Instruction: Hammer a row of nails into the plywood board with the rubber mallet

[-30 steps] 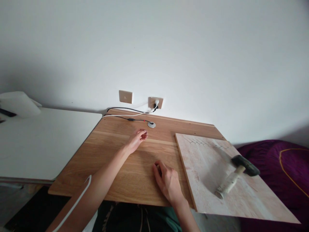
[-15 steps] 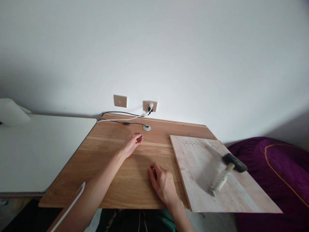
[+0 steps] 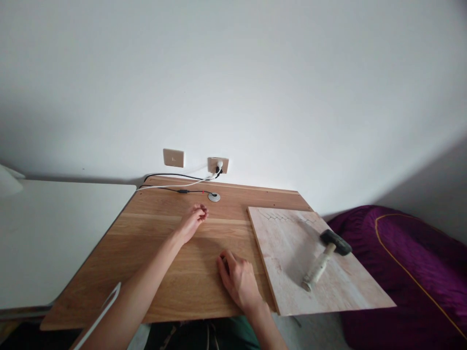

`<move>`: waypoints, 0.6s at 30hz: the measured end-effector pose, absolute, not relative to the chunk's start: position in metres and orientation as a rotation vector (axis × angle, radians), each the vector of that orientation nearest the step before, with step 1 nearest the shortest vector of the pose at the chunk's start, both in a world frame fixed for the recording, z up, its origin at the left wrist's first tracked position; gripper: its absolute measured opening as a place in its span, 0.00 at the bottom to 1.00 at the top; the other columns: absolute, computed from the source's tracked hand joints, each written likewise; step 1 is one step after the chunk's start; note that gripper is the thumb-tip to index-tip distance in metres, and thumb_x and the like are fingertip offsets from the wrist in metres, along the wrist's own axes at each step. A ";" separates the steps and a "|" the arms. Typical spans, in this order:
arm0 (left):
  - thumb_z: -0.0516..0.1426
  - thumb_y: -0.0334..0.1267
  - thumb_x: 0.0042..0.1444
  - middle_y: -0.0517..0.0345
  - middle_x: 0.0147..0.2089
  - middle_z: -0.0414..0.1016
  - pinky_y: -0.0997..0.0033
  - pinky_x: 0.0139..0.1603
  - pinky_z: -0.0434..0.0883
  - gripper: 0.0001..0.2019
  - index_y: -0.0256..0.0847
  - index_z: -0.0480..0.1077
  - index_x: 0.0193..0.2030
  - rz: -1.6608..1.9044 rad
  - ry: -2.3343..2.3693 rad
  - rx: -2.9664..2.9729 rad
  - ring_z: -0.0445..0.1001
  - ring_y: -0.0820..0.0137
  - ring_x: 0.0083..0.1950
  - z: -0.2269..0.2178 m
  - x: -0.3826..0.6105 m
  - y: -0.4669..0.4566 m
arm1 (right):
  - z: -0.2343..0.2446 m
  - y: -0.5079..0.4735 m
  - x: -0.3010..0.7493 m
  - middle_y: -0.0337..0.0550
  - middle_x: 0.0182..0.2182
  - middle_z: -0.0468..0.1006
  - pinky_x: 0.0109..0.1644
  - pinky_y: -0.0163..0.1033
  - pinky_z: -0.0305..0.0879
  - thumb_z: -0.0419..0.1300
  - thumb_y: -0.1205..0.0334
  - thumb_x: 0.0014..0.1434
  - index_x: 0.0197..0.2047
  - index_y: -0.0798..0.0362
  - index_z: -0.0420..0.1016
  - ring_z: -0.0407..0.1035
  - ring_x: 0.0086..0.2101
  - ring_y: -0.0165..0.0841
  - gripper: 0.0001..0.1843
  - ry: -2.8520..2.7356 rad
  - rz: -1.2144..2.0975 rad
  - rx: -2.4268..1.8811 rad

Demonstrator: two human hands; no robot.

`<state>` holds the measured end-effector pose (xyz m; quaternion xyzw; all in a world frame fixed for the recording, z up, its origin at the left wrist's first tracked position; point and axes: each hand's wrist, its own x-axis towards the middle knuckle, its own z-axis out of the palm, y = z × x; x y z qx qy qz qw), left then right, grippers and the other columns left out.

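Observation:
My left hand (image 3: pixel 192 219) reaches out over the middle of the wooden desk (image 3: pixel 153 253), its fingers curled in a loose pinch; what they hold, if anything, is too small to see. My right hand (image 3: pixel 237 279) rests palm down on the desk near the front edge, fingers bent and close together, just left of a pale tile slab (image 3: pixel 328 287). A small pale thing may sit under its fingertips, but I cannot make it out. A mallet (image 3: pixel 324 258) with a black head and light handle lies on the slab.
A round metal cable grommet (image 3: pixel 214 197) sits at the desk's back edge, with black and white cables (image 3: pixel 171 182) running to a wall socket (image 3: pixel 218 165). A white table (image 3: pixel 54 228) adjoins on the left. A purple bedspread (image 3: pixel 412 272) lies to the right.
The view has drifted up and to the right, so everything sits lower and further left in the picture. Both hands hold nearly the same poses on the desk.

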<state>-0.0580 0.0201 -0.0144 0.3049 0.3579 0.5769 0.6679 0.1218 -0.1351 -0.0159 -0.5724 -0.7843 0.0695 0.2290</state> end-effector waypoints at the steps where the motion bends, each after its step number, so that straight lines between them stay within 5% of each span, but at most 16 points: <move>1: 0.69 0.31 0.36 0.60 0.32 0.78 0.74 0.38 0.69 0.13 0.38 0.72 0.31 1.309 0.802 0.695 0.74 0.74 0.33 -0.015 -0.058 0.020 | -0.016 -0.135 0.122 0.41 0.29 0.82 0.33 0.32 0.59 0.47 0.56 0.77 0.40 0.50 0.75 0.78 0.28 0.32 0.18 -2.154 0.184 -1.569; 7: 0.72 0.41 0.43 0.58 0.33 0.78 0.73 0.38 0.70 0.16 0.38 0.72 0.33 1.304 0.825 0.662 0.75 0.74 0.34 -0.013 -0.057 0.018 | -0.019 -0.136 0.124 0.41 0.29 0.82 0.33 0.33 0.60 0.47 0.57 0.77 0.40 0.50 0.74 0.78 0.29 0.33 0.17 -2.144 0.225 -1.543; 12: 0.77 0.42 0.37 0.62 0.32 0.77 0.75 0.37 0.69 0.22 0.39 0.72 0.34 1.333 0.810 0.692 0.74 0.75 0.33 -0.014 -0.056 0.019 | -0.019 -0.137 0.123 0.42 0.32 0.79 0.33 0.34 0.64 0.48 0.62 0.76 0.41 0.51 0.73 0.76 0.30 0.34 0.15 -2.079 0.101 -1.455; 18: 0.75 0.53 0.42 0.59 0.31 0.76 0.74 0.37 0.69 0.24 0.39 0.71 0.30 1.294 0.826 0.718 0.74 0.74 0.33 -0.016 -0.057 0.021 | 0.002 -0.148 0.130 0.47 0.43 0.75 0.45 0.41 0.74 0.52 0.65 0.73 0.53 0.49 0.72 0.75 0.41 0.37 0.10 -1.898 -0.072 -1.287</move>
